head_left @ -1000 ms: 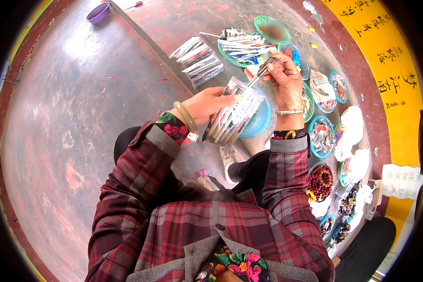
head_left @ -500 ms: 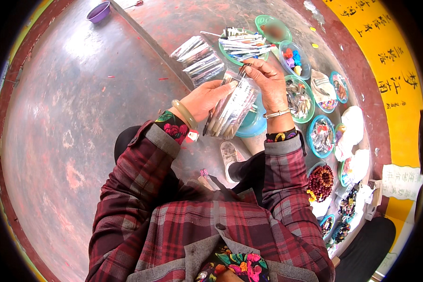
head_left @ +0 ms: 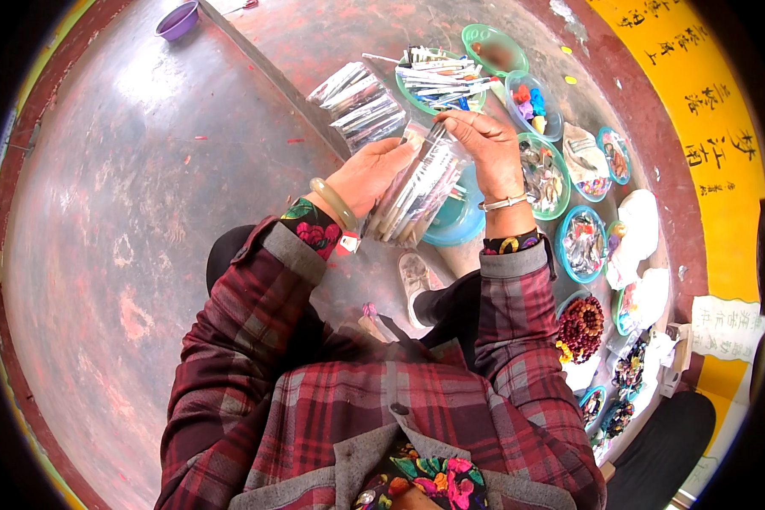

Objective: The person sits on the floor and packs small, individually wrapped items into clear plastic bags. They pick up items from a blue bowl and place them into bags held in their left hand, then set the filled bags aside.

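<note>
The clear bag (head_left: 436,174) of pen-like sticks (head_left: 404,204) is held partly over the blue basin (head_left: 462,228), its edge pinched by the left hand (head_left: 370,176). At its mouth, dark sticks (head_left: 434,134) seem pinched by the right hand (head_left: 490,155); if they are pushed slantwise, the bag could be torn.

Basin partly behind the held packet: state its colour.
The basin is light blue, seen best in the head view.
</note>
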{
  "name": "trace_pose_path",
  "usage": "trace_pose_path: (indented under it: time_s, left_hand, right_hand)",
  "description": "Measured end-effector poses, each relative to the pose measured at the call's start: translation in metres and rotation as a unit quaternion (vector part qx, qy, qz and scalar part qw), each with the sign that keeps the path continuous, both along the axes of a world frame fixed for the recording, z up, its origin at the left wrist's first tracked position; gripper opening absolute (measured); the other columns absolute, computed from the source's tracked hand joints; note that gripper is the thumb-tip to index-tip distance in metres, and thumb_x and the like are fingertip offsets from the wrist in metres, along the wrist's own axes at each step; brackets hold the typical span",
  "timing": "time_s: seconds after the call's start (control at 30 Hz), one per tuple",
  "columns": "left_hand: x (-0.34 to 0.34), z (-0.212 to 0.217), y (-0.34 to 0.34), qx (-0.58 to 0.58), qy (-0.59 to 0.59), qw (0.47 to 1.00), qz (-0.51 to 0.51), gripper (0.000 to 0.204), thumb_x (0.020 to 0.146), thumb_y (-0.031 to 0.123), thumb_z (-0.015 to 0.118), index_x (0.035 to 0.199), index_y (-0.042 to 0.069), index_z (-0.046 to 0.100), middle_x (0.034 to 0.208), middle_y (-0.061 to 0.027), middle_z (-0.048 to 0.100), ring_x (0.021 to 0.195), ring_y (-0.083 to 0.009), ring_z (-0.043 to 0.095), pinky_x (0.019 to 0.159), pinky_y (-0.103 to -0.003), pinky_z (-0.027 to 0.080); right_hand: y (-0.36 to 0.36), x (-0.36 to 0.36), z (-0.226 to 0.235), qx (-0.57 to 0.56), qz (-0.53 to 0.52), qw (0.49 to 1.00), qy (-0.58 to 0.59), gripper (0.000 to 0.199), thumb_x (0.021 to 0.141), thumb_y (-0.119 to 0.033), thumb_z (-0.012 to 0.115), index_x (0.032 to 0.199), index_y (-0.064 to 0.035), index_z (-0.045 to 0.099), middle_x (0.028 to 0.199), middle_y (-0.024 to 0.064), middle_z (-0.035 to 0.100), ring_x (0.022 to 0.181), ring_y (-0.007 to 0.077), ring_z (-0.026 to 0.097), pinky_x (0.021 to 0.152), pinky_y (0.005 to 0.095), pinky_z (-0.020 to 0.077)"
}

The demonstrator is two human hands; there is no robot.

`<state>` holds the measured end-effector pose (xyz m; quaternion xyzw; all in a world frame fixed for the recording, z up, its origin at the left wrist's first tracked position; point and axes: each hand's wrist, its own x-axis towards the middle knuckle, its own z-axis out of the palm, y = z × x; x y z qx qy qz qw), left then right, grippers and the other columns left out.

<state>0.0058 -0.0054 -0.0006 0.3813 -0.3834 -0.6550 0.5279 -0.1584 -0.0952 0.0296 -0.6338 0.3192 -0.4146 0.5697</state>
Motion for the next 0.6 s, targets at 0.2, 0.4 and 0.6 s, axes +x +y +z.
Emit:
trace_pose_path:
  time_s: [0.2, 0.4, 0.6]
  left_hand:
    - [-0.0026, 0.0042, -0.0006, -0.001, -0.047, 0.999, -0.01, 0.042, 0.092, 0.031, 0.048, 0.109, -0.007, 0.052, 0.096, -0.0054, 0.058, 0.084, -0.0072, 0.052, 0.072, -0.022, 0.044]
    - [-0.0013, 0.005, -0.0007, -0.008, -0.07, 0.997, -0.016, 0.042, 0.092, 0.031, 0.048, 0.109, -0.008, 0.051, 0.095, -0.0049, 0.058, 0.083, -0.0067, 0.052, 0.072, -0.022, 0.044]
    - [-0.0067, 0.0044, 0.001, -0.003, -0.023, 0.999, 0.028, 0.04, 0.093, 0.03, 0.047, 0.108, -0.008, 0.051, 0.095, -0.0051, 0.057, 0.083, -0.0074, 0.052, 0.072, -0.023, 0.044]
  right_hand:
    - [-0.0045, -0.0081, -0.0019, 0.022, 0.02, 0.999, -0.01, 0.013, 0.077, -0.006, 0.066, 0.089, -0.0024, 0.069, 0.083, 0.0024, 0.067, 0.08, 0.0092, 0.058, 0.076, 0.0231, 0.0446]
    - [-0.0044, -0.0079, -0.0008, 0.004, 0.02, 1.0, 0.009, 0.012, 0.078, -0.005, 0.065, 0.089, -0.0025, 0.069, 0.083, 0.0019, 0.066, 0.08, 0.0087, 0.058, 0.076, 0.0227, 0.0444]
    - [-0.0036, -0.0028, -0.003, -0.006, 0.027, 1.0, 0.0, 0.012, 0.078, -0.004, 0.065, 0.088, -0.0017, 0.069, 0.084, 0.0028, 0.067, 0.08, 0.0089, 0.058, 0.076, 0.0225, 0.0448]
